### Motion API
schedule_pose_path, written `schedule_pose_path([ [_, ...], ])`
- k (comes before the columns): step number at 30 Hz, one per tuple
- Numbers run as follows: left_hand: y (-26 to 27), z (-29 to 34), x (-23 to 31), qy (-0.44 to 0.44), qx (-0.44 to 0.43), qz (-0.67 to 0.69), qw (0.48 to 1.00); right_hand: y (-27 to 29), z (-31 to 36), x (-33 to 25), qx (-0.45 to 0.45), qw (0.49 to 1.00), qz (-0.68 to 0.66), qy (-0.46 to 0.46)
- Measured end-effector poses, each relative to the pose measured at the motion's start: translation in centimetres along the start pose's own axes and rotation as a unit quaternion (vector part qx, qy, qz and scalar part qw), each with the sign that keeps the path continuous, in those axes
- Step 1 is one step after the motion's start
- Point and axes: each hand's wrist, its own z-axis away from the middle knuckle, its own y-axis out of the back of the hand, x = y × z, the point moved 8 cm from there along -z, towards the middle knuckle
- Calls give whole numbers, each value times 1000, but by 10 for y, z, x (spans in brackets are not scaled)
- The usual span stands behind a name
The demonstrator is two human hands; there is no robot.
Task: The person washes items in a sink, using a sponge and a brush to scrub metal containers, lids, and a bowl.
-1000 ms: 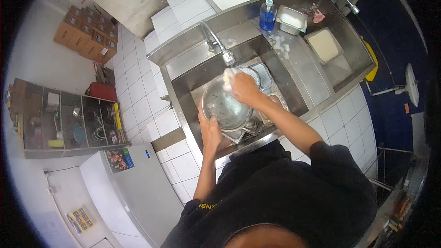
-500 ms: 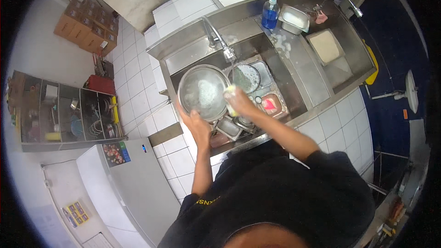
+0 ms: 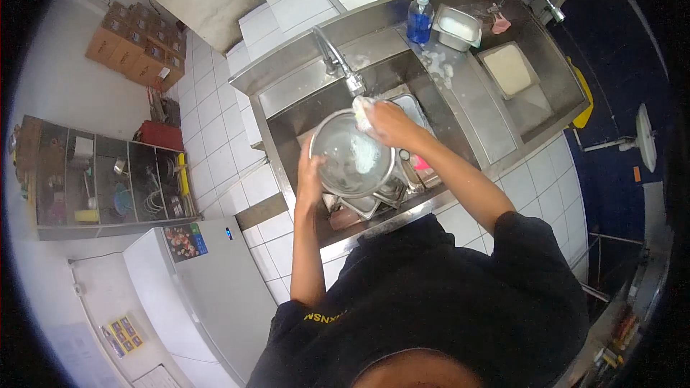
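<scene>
A round metal bowl [image 3: 339,166] with a soapy, cloudy inside is tilted up over the left sink basin. My left hand [image 3: 310,181] grips its left rim, thumb on the near side. At its far right rim, my right hand [image 3: 394,126] is closed on a foamy, pale yellow-white sponge [image 3: 363,112] pressed to the edge. Just beyond the sponge is the tap head [image 3: 355,84]. Below the bowl, several metal containers [image 3: 363,204] stand in the basin, partly hidden by the bowl and my arm. Something bright pink [image 3: 420,163] shows beside my right wrist.
On the steel ledge [image 3: 471,93] with foam stand a blue soap pump bottle [image 3: 420,20] and a metal container with white suds [image 3: 457,28]. The right basin holds a tub of pale liquid [image 3: 512,71] under a second tap [image 3: 557,14]. A white chest freezer [image 3: 215,280] is at left.
The bowl has shifted right and toward me with my left hand. My right hand and the sponge have moved up to the bowl's far right rim.
</scene>
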Motion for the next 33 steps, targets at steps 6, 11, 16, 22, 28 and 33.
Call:
schedule_pose_path([
  [6,-19,9,-10,32,-34,-30,998,0,0,-8,-49,996,73,3],
  [11,-37,22,-51,93,-121,-130,980,5,-15,-59,-68,996,-4,59],
  [16,-41,28,-61,110,-98,-45,988,2,-7,-66,2,988,5,155],
  [22,-23,23,-49,112,-54,-83,989,7,14,-23,-35,995,-43,81],
  [28,-46,30,-27,129,-65,-103,984,-19,17,-28,-41,988,72,129],
  [33,-36,30,-25,92,-66,-63,991,-23,24,-16,-10,978,104,181],
])
